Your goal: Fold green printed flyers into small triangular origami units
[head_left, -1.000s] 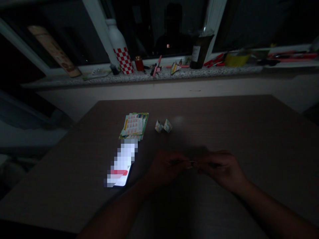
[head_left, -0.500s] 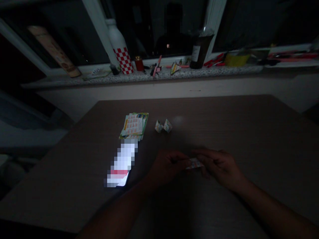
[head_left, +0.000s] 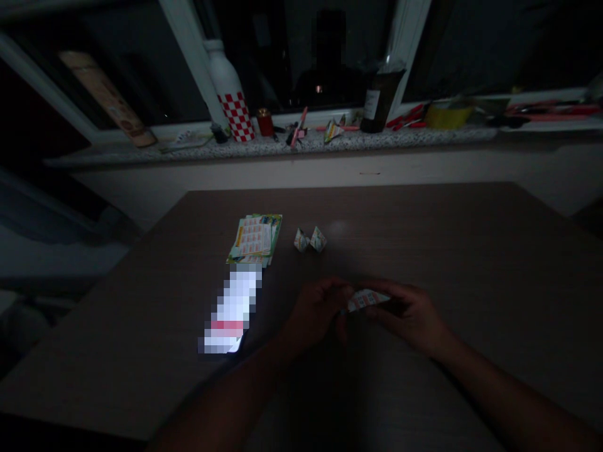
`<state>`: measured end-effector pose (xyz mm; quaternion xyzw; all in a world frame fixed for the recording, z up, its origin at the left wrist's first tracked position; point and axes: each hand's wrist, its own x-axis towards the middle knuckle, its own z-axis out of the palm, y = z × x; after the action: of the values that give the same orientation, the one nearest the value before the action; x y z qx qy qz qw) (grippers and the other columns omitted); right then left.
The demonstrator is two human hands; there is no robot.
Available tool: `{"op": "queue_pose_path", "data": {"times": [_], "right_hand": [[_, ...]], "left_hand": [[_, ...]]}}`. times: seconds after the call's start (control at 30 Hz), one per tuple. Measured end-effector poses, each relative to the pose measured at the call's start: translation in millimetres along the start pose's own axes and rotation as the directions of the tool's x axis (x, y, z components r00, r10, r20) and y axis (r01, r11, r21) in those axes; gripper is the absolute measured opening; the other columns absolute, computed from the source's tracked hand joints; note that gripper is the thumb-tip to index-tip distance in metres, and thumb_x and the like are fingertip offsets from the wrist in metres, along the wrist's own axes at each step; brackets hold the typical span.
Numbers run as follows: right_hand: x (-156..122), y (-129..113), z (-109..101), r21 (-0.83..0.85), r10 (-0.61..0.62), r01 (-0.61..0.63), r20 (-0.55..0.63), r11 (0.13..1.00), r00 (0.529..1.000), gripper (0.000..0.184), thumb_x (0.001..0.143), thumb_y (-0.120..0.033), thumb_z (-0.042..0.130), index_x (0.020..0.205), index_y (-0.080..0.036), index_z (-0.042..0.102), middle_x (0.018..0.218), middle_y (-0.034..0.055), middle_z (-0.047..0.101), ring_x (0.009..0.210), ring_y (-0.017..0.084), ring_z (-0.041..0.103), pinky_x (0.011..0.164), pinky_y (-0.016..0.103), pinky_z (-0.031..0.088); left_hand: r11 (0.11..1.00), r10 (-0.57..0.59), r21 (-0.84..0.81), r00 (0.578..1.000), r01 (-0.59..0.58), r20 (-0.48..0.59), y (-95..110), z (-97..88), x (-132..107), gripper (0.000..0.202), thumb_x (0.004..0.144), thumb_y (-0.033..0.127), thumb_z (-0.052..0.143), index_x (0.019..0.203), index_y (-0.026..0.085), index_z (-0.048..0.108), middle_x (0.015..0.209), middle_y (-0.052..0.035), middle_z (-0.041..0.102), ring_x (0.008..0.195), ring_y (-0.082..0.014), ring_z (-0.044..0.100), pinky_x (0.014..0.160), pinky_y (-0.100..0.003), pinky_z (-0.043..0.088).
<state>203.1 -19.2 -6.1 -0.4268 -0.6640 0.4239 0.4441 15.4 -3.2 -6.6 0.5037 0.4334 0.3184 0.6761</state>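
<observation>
A small folded piece of printed paper is held between both hands above the table, its face showing rows of red and dark print. My left hand pinches its left end between thumb and fingers. On the other side my right hand grips it, with the thumb below and the fingers along the upper edge. Two small folded paper shapes with pointed tips stand beyond the left hand. To their left lies a stack of printed calendar-like cards.
A lit phone, its screen blurred out, lies on the wooden table below the cards. On the stone windowsill stand a red-checked white bottle, a small red jar, a dark labelled container and a roll of yellow tape.
The folded paper has turned and tilted in my hands, showing more of its printed face. My right thumb has come under it, and the left fingers have shifted slightly left.
</observation>
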Motion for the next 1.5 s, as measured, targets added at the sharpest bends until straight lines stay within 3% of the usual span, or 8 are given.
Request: {"op": "queue_pose_path", "data": {"times": [0.13, 0.37, 0.57, 0.73, 1.03, 1.23, 1.37, 1.5], "right_hand": [[1, 0, 4, 0.057, 0.086, -0.086, 0.002, 0.995, 0.996, 0.032, 0.076, -0.036, 0.070, 0.101, -0.017, 0.067, 0.074, 0.0040, 0.072, 0.063, 0.015, 0.067, 0.055, 0.023, 0.054], [1, 6, 4, 0.108, 0.108, -0.105, -0.023, 0.989, 0.994, 0.036, 0.081, -0.045, 0.063, 0.104, -0.017, 0.066, 0.074, 0.0037, 0.070, 0.061, 0.014, 0.065, 0.057, 0.024, 0.054], [-1, 4, 7, -0.104, -0.003, 0.004, 0.010, 0.995, 1.000, 0.031, 0.090, -0.031, 0.051, 0.115, -0.017, 0.062, 0.076, 0.0034, 0.069, 0.065, 0.014, 0.064, 0.059, 0.023, 0.053], [-3, 2, 13, -0.357, -0.049, 0.038, -0.022, 0.933, 0.999, 0.047, 0.083, -0.021, 0.054, 0.130, -0.016, 0.049, 0.073, 0.0013, 0.067, 0.061, 0.014, 0.063, 0.057, 0.023, 0.051], [-2, -5, 14, -0.447, 0.018, 0.005, 0.045, 0.895, 0.999, 0.057, 0.079, -0.014, 0.053, 0.134, -0.018, 0.039, 0.071, -0.0024, 0.062, 0.058, 0.013, 0.061, 0.057, 0.024, 0.049], [-1, -1, 13, -0.404, 0.033, -0.021, 0.022, 0.915, 0.999, 0.049, 0.075, -0.010, 0.054, 0.121, -0.021, 0.041, 0.066, -0.0057, 0.055, 0.056, 0.011, 0.057, 0.052, 0.022, 0.045], [-2, 3, 9, -0.339, -0.054, 0.033, -0.054, 0.940, 0.997, 0.030, 0.078, -0.013, 0.056, 0.103, -0.022, 0.045, 0.067, -0.0049, 0.056, 0.058, 0.011, 0.058, 0.052, 0.021, 0.046], [-2, 4, 5, -0.389, -0.287, 0.248, -0.045, 0.887, 0.957, 0.014, 0.082, -0.016, 0.060, 0.094, -0.020, 0.055, 0.079, 0.0022, 0.064, 0.070, 0.014, 0.063, 0.062, 0.025, 0.053]], "left_hand": [[0.998, 0.057, 0.025, 0.998, -0.057, 0.006, -3, 3.8, 0, 0.037, 0.085, 0.050, 0.051, 0.091, 0.015, 0.058, 0.049, 0.0051, 0.053, 0.039, -0.0087, 0.050, 0.042, -0.019, 0.038], [0.915, 0.233, 0.331, 0.972, -0.232, 0.037, 4, 3.4, -6, 0.028, 0.085, 0.038, 0.057, 0.097, 0.015, 0.066, 0.089, -0.0044, 0.069, 0.082, -0.0162, 0.061, 0.071, -0.025, 0.045], [0.753, 0.286, 0.615, 0.958, -0.234, 0.014, 3, 3.7, -6, 0.036, 0.091, 0.039, 0.044, 0.093, 0.015, 0.070, 0.075, -0.0030, 0.068, 0.067, -0.0150, 0.059, 0.060, -0.024, 0.040], [0.624, 0.311, 0.755, 0.950, -0.202, -0.002, 3, 9.5, -6, 0.030, 0.088, 0.034, 0.045, 0.086, 0.016, 0.069, 0.070, -0.0032, 0.067, 0.060, -0.0147, 0.058, 0.056, -0.024, 0.038], [0.566, 0.302, 0.805, 0.953, -0.177, -0.003, -3, 9.9, -2, 0.026, 0.087, 0.032, 0.045, 0.088, 0.017, 0.067, 0.074, -0.0041, 0.069, 0.062, -0.0169, 0.060, 0.057, -0.027, 0.037], [0.779, 0.197, 0.616, 0.978, -0.114, -0.069, -5, 6.4, 0, 0.022, 0.083, 0.032, 0.050, 0.086, 0.016, 0.065, 0.076, -0.0033, 0.066, 0.068, -0.0167, 0.059, 0.059, -0.026, 0.038], [0.979, 0.082, 0.193, 0.996, -0.073, -0.042, -6, 4.7, 4, 0.017, 0.074, 0.030, 0.060, 0.078, 0.014, 0.061, 0.068, -0.0005, 0.059, 0.063, -0.0129, 0.054, 0.057, -0.023, 0.038], [0.987, -0.007, -0.162, 0.998, -0.004, -0.064, -7, 5.6, 9, 0.011, 0.066, 0.023, 0.063, 0.070, 0.014, 0.059, 0.064, 0.0010, 0.057, 0.059, -0.0113, 0.053, 0.058, -0.023, 0.040]]}}
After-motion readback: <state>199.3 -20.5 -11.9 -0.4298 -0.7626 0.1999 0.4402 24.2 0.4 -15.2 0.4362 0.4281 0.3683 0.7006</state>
